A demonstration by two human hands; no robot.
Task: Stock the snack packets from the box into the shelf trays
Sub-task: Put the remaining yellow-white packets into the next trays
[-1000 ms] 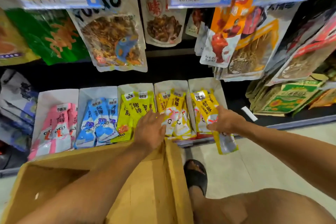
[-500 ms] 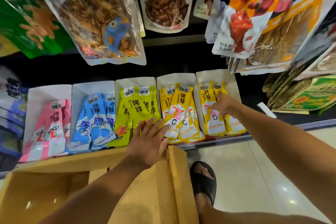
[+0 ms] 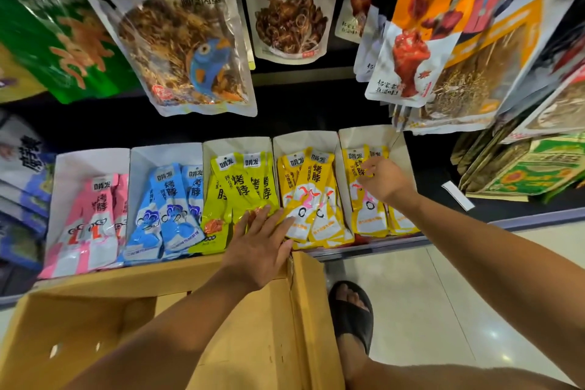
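Several white shelf trays stand in a row, holding pink packets, blue packets, lime packets and yellow packets. The rightmost tray also holds yellow packets. My left hand lies flat with fingers spread over the lower ends of the lime and yellow packets, above the cardboard box. My right hand reaches into the rightmost tray, fingers curled on the top of a yellow packet there. No packets show inside the box.
Large snack bags hang above the trays, close to my right arm. Green and tan bags lie on the shelf at right. My sandalled foot stands on the pale tile floor beside the box.
My right hand has pushed a yellow packet up into the rightmost tray and moved deeper. My left hand has opened flat and slid toward the tray fronts. The camera moved closer.
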